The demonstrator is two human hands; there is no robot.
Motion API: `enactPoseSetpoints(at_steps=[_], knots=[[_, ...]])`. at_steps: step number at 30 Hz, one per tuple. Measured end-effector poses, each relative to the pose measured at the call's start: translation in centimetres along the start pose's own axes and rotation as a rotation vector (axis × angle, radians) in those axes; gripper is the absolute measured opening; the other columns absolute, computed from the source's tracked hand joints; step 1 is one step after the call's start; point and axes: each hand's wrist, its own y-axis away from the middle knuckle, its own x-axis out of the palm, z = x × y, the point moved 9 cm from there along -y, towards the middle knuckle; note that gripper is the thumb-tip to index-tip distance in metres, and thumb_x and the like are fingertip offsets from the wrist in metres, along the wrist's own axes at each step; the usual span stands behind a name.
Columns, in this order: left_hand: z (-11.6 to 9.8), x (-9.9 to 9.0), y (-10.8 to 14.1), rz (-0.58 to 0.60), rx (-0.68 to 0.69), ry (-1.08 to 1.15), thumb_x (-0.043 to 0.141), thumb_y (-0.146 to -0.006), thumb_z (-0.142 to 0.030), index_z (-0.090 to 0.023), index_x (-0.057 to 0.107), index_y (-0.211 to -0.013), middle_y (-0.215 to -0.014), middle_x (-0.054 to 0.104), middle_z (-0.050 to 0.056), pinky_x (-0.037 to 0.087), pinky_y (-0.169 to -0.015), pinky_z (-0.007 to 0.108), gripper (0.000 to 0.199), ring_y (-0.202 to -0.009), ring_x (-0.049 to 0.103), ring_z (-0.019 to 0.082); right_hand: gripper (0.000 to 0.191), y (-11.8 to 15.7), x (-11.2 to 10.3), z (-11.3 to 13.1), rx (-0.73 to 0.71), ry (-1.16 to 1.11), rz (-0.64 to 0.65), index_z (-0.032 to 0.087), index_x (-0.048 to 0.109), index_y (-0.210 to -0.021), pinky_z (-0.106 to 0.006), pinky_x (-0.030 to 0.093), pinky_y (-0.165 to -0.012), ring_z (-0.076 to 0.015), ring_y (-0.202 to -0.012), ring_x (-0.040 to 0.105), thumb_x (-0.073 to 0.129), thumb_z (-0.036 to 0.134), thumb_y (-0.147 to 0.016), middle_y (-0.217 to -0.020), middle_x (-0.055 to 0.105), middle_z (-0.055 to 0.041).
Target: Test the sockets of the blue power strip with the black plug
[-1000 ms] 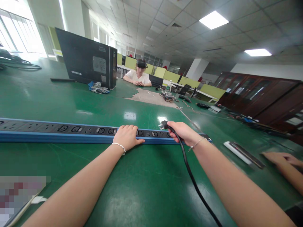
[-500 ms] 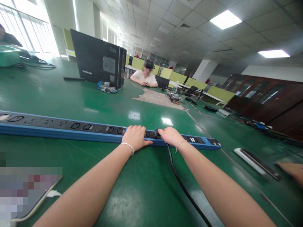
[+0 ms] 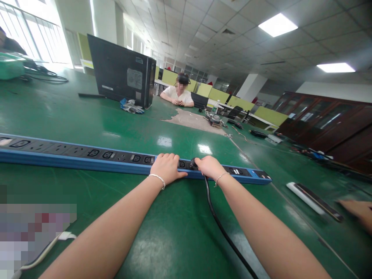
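A long blue power strip (image 3: 72, 162) with black sockets lies across the green table. My left hand (image 3: 166, 167) grips it near the middle, fingers over the top and thumb along the front side. Just to the right, my right hand (image 3: 209, 166) is closed on a black plug (image 3: 193, 163) at the strip's sockets; how deep the plug sits is hidden. From that plug a black cable (image 3: 216, 217) runs down toward the lower right.
A black computer case (image 3: 119, 71) stands at the back left beside gloves (image 3: 132, 106). A person (image 3: 178, 93) sits across the green table (image 3: 139, 128). A white and black object (image 3: 314, 201) lies right, near another person's hand (image 3: 359, 209). A blurred-out device (image 3: 29, 240) is lower left.
Both my hands keep their grip in nearly the same place. The strip's left part looks slightly shifted, and the other person's hand at the right edge has moved a little.
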Motion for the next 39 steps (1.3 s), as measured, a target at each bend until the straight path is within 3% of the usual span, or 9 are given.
enactPoseSetpoints(at_steps=[15, 22, 30, 35, 39], knots=[[0.0, -0.1, 0.0, -0.029, 0.012, -0.027, 0.052, -0.067, -0.068, -0.017, 0.054, -0.1, -0.092, 0.062, 0.009, 0.035, -0.082, 0.037, 0.06, -0.09, 0.057, 0.026, 0.049, 0.3, -0.7, 1.1, -0.005, 0.138, -0.117, 0.011, 0.069, -0.088, -0.03, 0.043, -0.068, -0.0257, -0.083, 0.063, 0.03, 0.041, -0.082, -0.089, 0.068, -0.0174], [0.1, 0.0, 0.0, -0.005, -0.002, -0.014, 0.051, -0.068, -0.069, -0.018, 0.054, -0.101, -0.094, 0.062, 0.009, 0.034, -0.083, 0.036, 0.061, -0.092, 0.056, 0.026, 0.053, 0.0, 0.2, -0.3, 0.045, 0.031, -0.054, 0.01, 0.07, -0.084, -0.027, 0.043, -0.063, -0.0223, -0.074, 0.064, 0.028, 0.043, -0.084, -0.078, 0.068, -0.016], [0.0, 0.0, -0.1, -0.026, 0.011, -0.016, 0.048, -0.069, -0.069, -0.017, 0.055, -0.099, -0.092, 0.063, 0.009, 0.034, -0.081, 0.037, 0.06, -0.09, 0.056, 0.026, 0.047, 0.2, 0.0, 1.9, 0.009, 0.168, -0.065, 0.011, 0.069, -0.09, -0.031, 0.045, -0.07, -0.0238, -0.08, 0.064, 0.033, 0.039, -0.082, -0.084, 0.068, -0.0175], [-0.1, 0.0, 0.0, -0.022, 0.014, -0.018, 0.047, -0.07, -0.068, -0.017, 0.055, -0.099, -0.093, 0.063, 0.009, 0.034, -0.082, 0.037, 0.059, -0.091, 0.056, 0.026, 0.053, 0.1, 1.5, 2.0, 0.01, 0.153, 0.09, 0.01, 0.07, -0.084, -0.03, 0.046, -0.069, -0.023, -0.076, 0.064, 0.027, 0.04, -0.085, -0.07, 0.067, -0.0167], [0.1, 0.1, 0.0, -0.01, 0.005, -0.006, 0.05, -0.069, -0.068, -0.017, 0.055, -0.103, -0.095, 0.063, 0.009, 0.035, -0.084, 0.037, 0.061, -0.092, 0.056, 0.026, 0.053, -0.3, 1.4, 1.9, -0.047, 0.157, 0.056, 0.009, 0.067, -0.097, -0.032, 0.045, -0.076, -0.0254, -0.09, 0.062, 0.028, 0.041, -0.084, -0.093, 0.067, -0.0196]])
